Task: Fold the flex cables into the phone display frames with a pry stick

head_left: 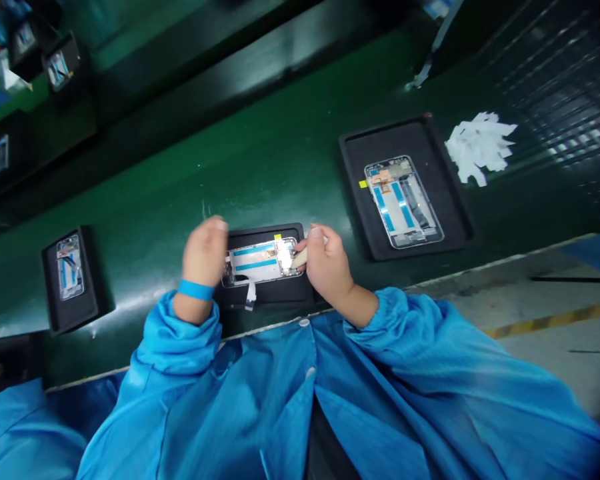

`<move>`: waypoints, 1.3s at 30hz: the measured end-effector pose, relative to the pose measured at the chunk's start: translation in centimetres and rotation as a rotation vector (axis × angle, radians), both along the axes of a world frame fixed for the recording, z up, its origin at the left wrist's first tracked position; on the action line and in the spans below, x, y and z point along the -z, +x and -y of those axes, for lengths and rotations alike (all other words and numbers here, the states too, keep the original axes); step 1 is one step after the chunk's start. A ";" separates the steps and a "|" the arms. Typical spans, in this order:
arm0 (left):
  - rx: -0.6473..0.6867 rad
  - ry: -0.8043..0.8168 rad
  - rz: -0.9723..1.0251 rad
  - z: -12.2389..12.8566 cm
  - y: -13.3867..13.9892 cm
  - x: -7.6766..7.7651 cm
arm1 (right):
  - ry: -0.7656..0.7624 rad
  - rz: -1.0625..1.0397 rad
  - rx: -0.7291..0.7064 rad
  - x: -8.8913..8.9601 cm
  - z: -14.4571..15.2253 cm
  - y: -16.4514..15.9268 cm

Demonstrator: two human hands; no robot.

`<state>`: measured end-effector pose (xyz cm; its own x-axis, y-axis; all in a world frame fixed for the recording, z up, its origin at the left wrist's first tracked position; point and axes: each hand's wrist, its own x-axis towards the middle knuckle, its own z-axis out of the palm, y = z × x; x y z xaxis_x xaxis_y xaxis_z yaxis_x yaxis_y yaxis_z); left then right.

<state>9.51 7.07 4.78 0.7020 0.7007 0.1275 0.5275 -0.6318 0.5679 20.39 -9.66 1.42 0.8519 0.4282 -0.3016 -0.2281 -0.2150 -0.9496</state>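
An opened phone (255, 262) lies in a black foam tray (280, 295) before me, its blue strips and metal inner parts facing up. A loose white tab (251, 293) hangs over its near edge. My right hand (327, 263) is closed around a pale stick-like tool (300, 259), whose end meets the phone's right end. Over the tray's left end is my left hand (205, 253), slightly blurred, with its fingers curled in. Whatever it may hold is hidden. A blue band (196, 290) circles the left wrist.
To the right, a larger black tray (353, 193) holds another opened phone (404, 200), beside a pile of white strips (481, 147). A further tray (93, 280) with a phone is at left. A co-worker's blue sleeve (20, 420) shows lower left. The green bench (265, 167) ends near my body.
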 end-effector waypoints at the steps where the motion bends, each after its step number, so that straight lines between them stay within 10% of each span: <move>1: 0.181 0.011 -0.146 0.7 0.6 0.5 | 0.001 0.004 -0.005 0.1 0.0 0.0; 4: 0.434 0.057 -0.439 3.3 1.6 1.6 | -0.041 0.040 -0.023 0.3 -0.1 0.1; 9: 0.407 0.018 -0.541 4.2 1.7 2.0 | -0.081 0.124 -0.052 0.4 0.0 0.2; 39: 0.540 0.198 -0.318 4.9 0.2 3.7 | -0.037 0.817 -0.221 1.0 -1.0 -0.7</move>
